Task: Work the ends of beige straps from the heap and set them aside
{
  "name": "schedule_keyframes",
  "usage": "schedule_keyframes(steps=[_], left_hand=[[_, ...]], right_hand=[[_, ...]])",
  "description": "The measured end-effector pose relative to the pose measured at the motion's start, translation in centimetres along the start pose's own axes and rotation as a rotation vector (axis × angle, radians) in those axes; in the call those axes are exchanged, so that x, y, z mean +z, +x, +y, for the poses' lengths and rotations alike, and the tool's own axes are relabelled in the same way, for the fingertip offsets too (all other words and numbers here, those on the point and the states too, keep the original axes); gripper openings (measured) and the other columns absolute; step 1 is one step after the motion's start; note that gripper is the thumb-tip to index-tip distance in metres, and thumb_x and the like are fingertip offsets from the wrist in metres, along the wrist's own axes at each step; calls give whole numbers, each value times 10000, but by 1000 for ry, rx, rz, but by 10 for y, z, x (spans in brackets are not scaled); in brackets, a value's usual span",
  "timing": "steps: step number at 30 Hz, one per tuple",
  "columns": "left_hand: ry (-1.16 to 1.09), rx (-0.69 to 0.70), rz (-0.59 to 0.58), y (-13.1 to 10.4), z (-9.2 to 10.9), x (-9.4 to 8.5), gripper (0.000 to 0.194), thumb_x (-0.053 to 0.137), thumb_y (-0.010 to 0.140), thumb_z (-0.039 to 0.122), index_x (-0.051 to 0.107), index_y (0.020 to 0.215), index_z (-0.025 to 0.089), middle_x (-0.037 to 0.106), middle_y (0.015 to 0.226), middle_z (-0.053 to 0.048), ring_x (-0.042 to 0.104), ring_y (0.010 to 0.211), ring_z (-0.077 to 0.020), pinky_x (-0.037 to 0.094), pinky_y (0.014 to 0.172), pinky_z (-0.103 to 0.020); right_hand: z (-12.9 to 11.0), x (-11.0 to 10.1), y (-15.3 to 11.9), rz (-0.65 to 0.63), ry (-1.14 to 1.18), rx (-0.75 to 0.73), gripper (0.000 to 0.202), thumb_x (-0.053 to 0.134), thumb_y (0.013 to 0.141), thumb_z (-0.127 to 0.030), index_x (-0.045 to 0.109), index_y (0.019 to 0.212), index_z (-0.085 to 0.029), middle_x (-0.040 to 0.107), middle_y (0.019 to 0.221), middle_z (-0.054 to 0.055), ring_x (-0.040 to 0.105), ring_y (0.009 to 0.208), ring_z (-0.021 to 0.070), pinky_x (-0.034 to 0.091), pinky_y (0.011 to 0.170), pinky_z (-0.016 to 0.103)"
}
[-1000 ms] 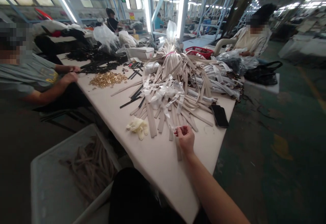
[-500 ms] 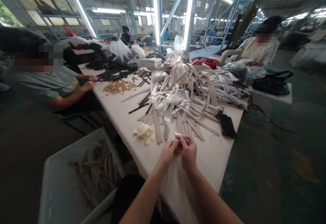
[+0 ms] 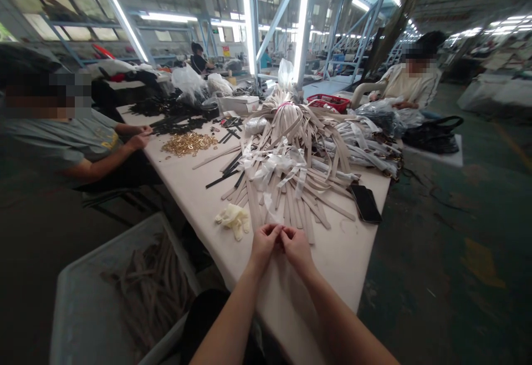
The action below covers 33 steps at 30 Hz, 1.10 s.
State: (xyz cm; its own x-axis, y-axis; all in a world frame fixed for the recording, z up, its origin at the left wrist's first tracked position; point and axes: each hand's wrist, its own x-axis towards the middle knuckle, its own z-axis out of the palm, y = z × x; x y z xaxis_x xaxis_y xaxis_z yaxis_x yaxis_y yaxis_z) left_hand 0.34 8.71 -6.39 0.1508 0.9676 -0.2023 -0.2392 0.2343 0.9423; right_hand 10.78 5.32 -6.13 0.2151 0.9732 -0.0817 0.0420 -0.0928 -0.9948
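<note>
My left hand point(image 3: 265, 244) and my right hand point(image 3: 296, 246) meet fingertip to fingertip above the near part of the pale table point(image 3: 332, 265). Both are closed in a pinch; what they hold is hidden or too small to make out. A white translucent strip point(image 3: 272, 209) lies just beyond the fingertips. Behind it spreads a heap of beige straps point(image 3: 293, 121), with crumpled white film point(image 3: 272, 163) on top. Left of my hands rests a crumpled cream glove point(image 3: 235, 218). A black phone point(image 3: 366, 204) is near the right edge.
Gold metal pieces point(image 3: 189, 143) and black strips point(image 3: 178, 124) lie at the back left. A person point(image 3: 95, 143) sits at the left, another point(image 3: 415, 85) at the far right. A grey bin point(image 3: 66, 304) with strips stands lower left. A red basket point(image 3: 328, 102) is at the back.
Both hands have shifted slightly left in the view and their fingertips are closer together. The white piece that showed above the fingers no longer stands out there. The whole view has moved a little.
</note>
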Motion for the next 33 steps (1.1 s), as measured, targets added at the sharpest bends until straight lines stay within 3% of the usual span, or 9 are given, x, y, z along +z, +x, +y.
schedule_keyframes(steps=[3,7,11,15,19,23,29,31,33], left_hand=[[-23,45,36,-1,-4,-3,369,815,688,461,749,795,114,704,689,-71,624,572,-161,496,536,-247],[-84,80,104,1,-9,-2,378,823,691,461,730,797,110,725,767,-99,689,694,-203,565,700,-320],[-106,107,120,2,-11,-1,396,824,689,482,683,730,115,692,703,-69,660,612,-176,567,628,-315],[-131,106,128,1,-11,-2,436,815,684,522,643,687,121,644,607,-40,604,500,-147,494,474,-261],[-144,81,104,2,-11,-4,451,803,701,520,707,816,94,665,631,-59,588,488,-132,478,453,-241],[-240,94,124,3,-12,-6,393,856,663,425,710,828,100,717,825,-90,676,661,-162,580,663,-301],[-244,121,116,2,-14,-6,372,849,674,425,658,725,110,665,682,-43,614,542,-130,530,554,-271],[-249,137,112,2,-15,-6,380,841,684,436,632,698,118,648,657,-30,583,515,-113,495,514,-247],[-256,143,103,2,-16,-6,388,825,704,446,612,687,123,635,640,-23,546,482,-96,448,469,-227]], right_hand=[[-4,-9,3,-41,-164,-27,379,536,896,-482,718,741,-188,699,625,45,622,505,188,443,464,258],[-14,-32,15,174,-671,-122,252,584,874,-415,696,802,-201,732,795,102,686,724,232,477,643,293],[-18,-42,28,165,-1062,-8,270,670,803,-394,665,947,-165,717,948,188,695,856,302,476,704,349],[-20,-35,31,89,-1175,59,254,625,816,-297,643,1019,-144,716,938,208,699,870,329,470,693,366],[-22,-32,26,89,-1151,8,355,582,808,-194,591,1156,-127,718,891,183,700,822,312,452,663,342],[-16,-42,17,-2,-912,-142,485,521,781,-116,564,1263,-153,714,830,93,680,732,234,455,654,297],[-5,-54,-6,-205,-263,-83,380,462,822,-241,695,1110,-159,713,823,50,656,598,170,528,574,280],[-10,-56,-15,-192,-282,-153,364,576,819,-297,693,1141,-173,712,900,70,673,663,184,555,627,307],[-18,-55,-24,-101,-401,-267,266,669,812,-371,734,992,-187,695,944,99,676,765,218,563,726,356]])
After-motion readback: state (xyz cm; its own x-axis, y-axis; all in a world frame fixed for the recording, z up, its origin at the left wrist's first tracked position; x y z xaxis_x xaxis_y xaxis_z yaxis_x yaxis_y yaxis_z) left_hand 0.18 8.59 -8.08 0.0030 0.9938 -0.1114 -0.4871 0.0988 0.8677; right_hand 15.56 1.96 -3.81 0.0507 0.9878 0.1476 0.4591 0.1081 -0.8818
